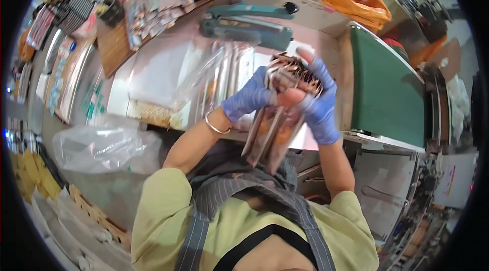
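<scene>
Both my hands, in blue gloves with bare fingertips, hold a bundle of long slim plastic packets (272, 133) above the table. The bundle's crinkled, brownish open-looking ends point up and away from me, and its lower ends hang toward my lap. My left hand (250, 97) is closed round the left side. On the right, my right hand (322, 100) wraps the other side, its thumb across the front and fingers behind, slightly blurred. Beyond the hands lies a teal long-armed sealer (249, 25) with a black knob. More long packets (216, 80) lie left of my hands.
A wooden board (113, 49) at the far left bears a heap of printed packets (155, 4). A green panel (382, 88) stands on the right, with an orange bag (355, 1) behind it. At the left lies a transparent plastic bag (107, 149).
</scene>
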The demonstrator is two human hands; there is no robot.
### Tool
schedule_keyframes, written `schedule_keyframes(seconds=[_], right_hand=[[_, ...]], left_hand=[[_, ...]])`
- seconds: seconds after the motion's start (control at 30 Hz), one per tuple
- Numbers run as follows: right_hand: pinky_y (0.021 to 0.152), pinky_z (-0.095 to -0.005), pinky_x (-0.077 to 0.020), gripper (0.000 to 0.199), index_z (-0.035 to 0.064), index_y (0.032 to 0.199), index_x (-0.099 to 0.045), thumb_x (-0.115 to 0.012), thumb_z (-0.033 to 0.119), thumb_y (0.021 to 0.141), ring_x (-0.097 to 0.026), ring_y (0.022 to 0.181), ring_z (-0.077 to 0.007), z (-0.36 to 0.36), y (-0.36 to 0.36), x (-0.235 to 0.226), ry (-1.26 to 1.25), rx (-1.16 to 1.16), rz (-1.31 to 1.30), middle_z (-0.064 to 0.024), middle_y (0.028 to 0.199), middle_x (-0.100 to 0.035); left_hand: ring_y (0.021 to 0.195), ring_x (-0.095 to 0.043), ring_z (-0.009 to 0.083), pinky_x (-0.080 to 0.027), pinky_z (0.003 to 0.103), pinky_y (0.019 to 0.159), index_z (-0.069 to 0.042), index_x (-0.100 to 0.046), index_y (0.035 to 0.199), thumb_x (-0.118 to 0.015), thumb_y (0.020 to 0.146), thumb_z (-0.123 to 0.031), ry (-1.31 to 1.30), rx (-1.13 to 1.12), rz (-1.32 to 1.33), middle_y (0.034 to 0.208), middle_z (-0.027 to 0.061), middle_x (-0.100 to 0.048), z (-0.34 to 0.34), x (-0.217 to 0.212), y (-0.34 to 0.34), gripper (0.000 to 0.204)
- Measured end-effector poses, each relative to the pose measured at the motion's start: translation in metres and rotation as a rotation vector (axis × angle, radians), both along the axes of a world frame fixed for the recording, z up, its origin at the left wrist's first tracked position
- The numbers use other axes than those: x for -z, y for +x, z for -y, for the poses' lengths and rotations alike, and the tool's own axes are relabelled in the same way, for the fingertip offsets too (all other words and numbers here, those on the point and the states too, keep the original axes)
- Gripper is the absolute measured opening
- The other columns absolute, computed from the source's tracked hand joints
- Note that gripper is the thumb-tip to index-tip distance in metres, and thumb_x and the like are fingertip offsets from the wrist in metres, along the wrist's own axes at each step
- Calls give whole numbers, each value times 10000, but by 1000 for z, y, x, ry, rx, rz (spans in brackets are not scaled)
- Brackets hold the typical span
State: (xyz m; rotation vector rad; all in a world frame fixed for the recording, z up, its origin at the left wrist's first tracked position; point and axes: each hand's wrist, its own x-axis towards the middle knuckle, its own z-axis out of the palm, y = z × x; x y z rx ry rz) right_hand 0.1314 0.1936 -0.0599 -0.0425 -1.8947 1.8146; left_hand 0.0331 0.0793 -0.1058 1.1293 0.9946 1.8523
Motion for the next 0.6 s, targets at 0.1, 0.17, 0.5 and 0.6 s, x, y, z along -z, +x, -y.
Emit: schedule_keyframes(seconds=[0.1,0.17,0.5,0.6], right_hand=[[777,-262,-442,546,-13,1118,-501,-690,131,627,-558,853,-145,-4,-12,6,-309,-381,242,-72,937,-580],[726,-250,-449,329,-26,901,-568,-636,159,637,-570,762,-144,7,-27,25,-422,-627,444,-79,833,-597],[731,-243,-415,293,-28,847,-604,-592,184,645,-543,773,-147,87,-91,108,-281,-858,488,-85,799,-597],[728,-241,-426,362,-25,981,-561,-619,163,677,-542,762,-126,102,-95,131,-389,-857,509,-80,825,-602]], left_hand=[[1031,-501,177,-400,291,900,-33,-413,1204,-645,707,-280,-258,144,601,1139,90,-500,26,3,25,601],[734,-562,139,-465,239,642,-58,-508,1027,-592,788,-312,-177,55,828,856,46,-568,41,36,43,359],[811,-544,305,-462,393,668,-114,-533,1088,-477,762,-70,-1086,-1166,-1028,1091,141,-498,173,119,-48,335],[775,-570,300,-491,342,632,-128,-469,1189,-418,772,16,-784,-985,-1306,1140,114,-495,181,87,4,445]])
